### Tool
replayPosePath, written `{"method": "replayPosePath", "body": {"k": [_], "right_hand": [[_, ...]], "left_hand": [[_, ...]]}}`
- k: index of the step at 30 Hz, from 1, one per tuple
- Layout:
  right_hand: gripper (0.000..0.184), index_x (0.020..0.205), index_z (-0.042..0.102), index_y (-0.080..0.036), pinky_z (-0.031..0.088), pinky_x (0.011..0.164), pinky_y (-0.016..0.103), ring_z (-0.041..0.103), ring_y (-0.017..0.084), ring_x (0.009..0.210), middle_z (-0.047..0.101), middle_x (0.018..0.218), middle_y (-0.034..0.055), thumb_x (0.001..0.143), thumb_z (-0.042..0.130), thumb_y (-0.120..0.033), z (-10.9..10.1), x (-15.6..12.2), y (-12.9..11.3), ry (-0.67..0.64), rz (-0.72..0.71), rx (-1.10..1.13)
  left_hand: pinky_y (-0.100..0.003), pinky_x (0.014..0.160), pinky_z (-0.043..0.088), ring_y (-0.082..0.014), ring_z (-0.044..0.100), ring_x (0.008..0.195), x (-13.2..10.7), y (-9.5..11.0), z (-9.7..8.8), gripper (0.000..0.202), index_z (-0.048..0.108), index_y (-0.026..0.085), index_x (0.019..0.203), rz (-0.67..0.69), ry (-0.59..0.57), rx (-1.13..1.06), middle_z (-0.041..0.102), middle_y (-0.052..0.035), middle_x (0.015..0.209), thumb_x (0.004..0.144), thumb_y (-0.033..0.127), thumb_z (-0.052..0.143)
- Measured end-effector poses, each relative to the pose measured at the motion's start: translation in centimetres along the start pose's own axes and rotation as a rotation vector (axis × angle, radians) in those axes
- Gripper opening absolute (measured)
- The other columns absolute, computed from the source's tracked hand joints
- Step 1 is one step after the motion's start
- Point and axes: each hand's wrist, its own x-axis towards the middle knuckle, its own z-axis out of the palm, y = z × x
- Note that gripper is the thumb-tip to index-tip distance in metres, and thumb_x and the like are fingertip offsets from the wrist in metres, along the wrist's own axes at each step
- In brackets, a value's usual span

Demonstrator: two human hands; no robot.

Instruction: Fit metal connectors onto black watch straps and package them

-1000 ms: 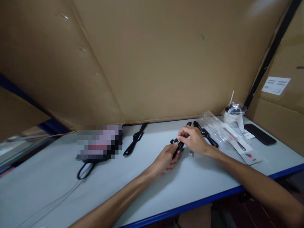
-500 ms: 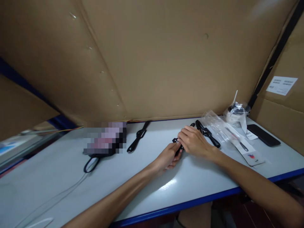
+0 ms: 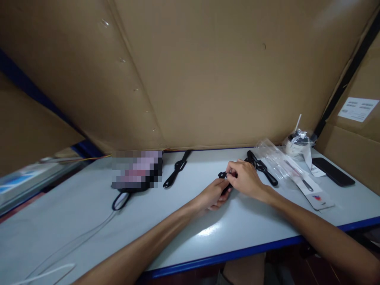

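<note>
Cardboard wall [image 3: 208,75]: behind table [image 3: 187,237].
Left hand [image 3: 217,193]: gripping black tool [image 3: 227,187].
Right hand [image 3: 246,180]: pinched narrow at that tool; can't tell what's between thumb and finger.
Black tool: at both hands, over table.
Similar tool [image 3: 171,179]: on table, left of hands.

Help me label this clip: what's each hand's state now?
Left hand: closed, holding a black tool.
Right hand: curled at the tool; whether it grips, can't tell.

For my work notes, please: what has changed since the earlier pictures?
The view has turned left, shifting things right in the picture. A small silver piece seen near the right hand no longer shows; taken or hidden, I cannot tell. The left hand still holds the black tool; the left tool and right tool lie unmoved.
</note>
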Motion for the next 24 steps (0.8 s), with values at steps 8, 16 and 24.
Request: {"method": "replayPosePath", "body": {"k": [8,16,24], "right_hand": [[0.014,0.080,0.070,-0.018,0.040,0.074,0.029,0.058,0.018,0.084,0.070,0.076,0.0025,0.086,0.067,-0.005,-0.6,0.4,1.0,-0.064,-0.155,0.005],[0.020,0.082,0.072,-0.017,0.041,0.076,0.030,0.057,0.018,0.085,0.070,0.084,0.0056,0.095,0.060,-0.007,-0.8,0.3,1.8,-0.048,-0.287,-0.073],[0.018,0.081,0.068,-0.017,0.038,0.073,0.029,0.056,0.017,0.081,0.068,0.078,0.0025,0.089,0.061,-0.003,-0.4,0.3,1.4,-0.033,-0.175,-0.009]], "left_hand": [[-0.016,0.035,0.007,-0.0054,0.013,0.039,0.3,-0.2,-0.5,0.035,0.041,0.022,0.078,-0.025,-0.002,-0.038,0.030,0.0092,0.051,0.103,0.043,0.029],[-0.017,0.036,0.007,-0.0048,0.014,0.039,0.3,-0.2,-0.7,0.034,0.042,0.022,0.080,-0.025,-0.020,-0.061,0.031,0.0090,0.053,0.104,0.043,0.030],[-0.017,0.035,0.005,-0.0050,0.013,0.038,0.3,-0.3,-0.7,0.033,0.040,0.022,0.081,-0.036,-0.015,-0.066,0.029,0.0096,0.052,0.105,0.042,0.029]]}}
